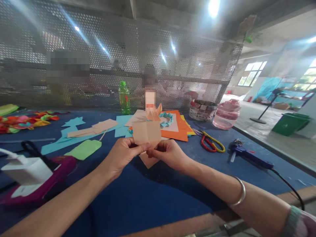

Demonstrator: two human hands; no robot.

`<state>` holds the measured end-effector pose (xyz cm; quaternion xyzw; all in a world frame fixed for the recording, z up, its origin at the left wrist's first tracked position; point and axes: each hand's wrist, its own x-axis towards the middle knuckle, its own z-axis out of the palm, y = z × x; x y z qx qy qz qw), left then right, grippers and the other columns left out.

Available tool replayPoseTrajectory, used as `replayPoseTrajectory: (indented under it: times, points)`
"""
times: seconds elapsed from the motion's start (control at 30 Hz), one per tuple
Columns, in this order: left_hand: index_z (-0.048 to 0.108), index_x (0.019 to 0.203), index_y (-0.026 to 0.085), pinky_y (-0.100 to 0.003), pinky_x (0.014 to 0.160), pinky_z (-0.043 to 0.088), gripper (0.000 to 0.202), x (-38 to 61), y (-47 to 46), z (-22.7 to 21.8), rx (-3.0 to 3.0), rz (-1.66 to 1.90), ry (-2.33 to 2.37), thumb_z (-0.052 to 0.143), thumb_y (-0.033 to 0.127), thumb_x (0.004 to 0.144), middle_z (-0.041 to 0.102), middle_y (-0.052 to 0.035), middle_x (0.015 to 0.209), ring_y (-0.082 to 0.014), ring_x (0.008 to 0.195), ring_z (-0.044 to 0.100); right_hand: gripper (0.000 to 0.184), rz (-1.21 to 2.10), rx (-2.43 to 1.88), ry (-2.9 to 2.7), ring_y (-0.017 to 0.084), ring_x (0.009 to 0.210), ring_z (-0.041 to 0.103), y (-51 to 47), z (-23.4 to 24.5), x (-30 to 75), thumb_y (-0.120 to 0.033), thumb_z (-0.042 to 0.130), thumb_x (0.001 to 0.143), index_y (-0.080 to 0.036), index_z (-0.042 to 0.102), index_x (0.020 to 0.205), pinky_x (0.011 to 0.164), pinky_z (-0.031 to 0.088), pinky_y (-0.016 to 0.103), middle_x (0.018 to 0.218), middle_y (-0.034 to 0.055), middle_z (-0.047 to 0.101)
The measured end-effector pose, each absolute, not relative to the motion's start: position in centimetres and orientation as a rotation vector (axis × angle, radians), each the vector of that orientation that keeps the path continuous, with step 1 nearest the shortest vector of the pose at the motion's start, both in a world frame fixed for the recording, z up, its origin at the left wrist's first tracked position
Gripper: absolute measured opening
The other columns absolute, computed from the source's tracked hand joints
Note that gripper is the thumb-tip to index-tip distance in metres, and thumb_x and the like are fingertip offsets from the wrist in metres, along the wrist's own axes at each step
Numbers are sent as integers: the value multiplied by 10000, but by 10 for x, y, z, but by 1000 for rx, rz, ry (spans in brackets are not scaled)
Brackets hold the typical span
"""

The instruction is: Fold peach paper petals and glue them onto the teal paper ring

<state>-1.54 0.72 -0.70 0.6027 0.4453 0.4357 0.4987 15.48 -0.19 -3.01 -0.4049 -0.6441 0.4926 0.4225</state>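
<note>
Between my two hands is a creased piece of peach paper point(147, 132), raised just above the blue table. My left hand point(124, 152) pinches its lower left edge between thumb and fingers. At the lower right edge, my right hand point(172, 153) grips the same paper, fingertips close to the left thumb. A pointed peach paper tip point(148, 160) shows below the hands; whether it belongs to the held paper I cannot tell. Just behind stand folded orange paper points point(155, 113), and a ring of folded blue paper point(166, 119) lies on stacked sheets.
Orange sheets point(182, 125), blue scraps point(74, 121) and a green scrap point(85, 149) lie around. On the right are scissors point(212, 142), a glue gun point(249, 154), a woven basket point(202, 110) and a pink jar point(226, 114). A green bottle point(124, 97) and a purple power strip point(49, 184) stand leftward.
</note>
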Motion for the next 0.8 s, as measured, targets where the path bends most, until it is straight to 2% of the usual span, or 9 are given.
replayPoseTrajectory:
  times: [0.17,0.3,0.5,0.63,0.8]
  points:
    - [779,782,217,-290,834,472,216,-17,8,-9,1517,1001,1064,792,376,636,771,-19,772,-204,818,673,364,1264,-974,-1554,149,693,616,-1,-31,155,-497,725,658,-141,663,704,699,475,279,721,38,667]
    - [779,758,218,-303,816,479,230,-18,7,-9,1523,1019,1115,799,388,606,770,-22,756,-225,822,678,382,1294,-947,-1554,141,681,606,-1,-32,155,-515,726,654,-145,658,717,702,473,282,720,33,657]
    - [775,749,218,-294,803,481,267,-16,7,-8,1505,1038,1150,820,397,556,768,-14,748,-231,835,678,342,1283,-936,-1554,133,673,598,-1,-33,156,-482,714,673,-150,651,731,685,462,274,716,23,649]
    - [771,762,223,-290,796,475,257,-16,6,-5,1483,1089,1161,810,396,576,769,-14,774,-218,810,673,270,1232,-978,-1586,133,672,602,0,-32,156,-419,687,703,-153,640,698,659,455,266,715,26,656]
    - [749,681,198,-276,690,454,249,-17,8,-4,1511,1164,1226,770,438,616,736,-32,702,-193,700,628,219,1190,-1034,-1583,129,654,589,-1,-28,156,-371,663,712,-158,623,681,623,433,259,716,30,660]
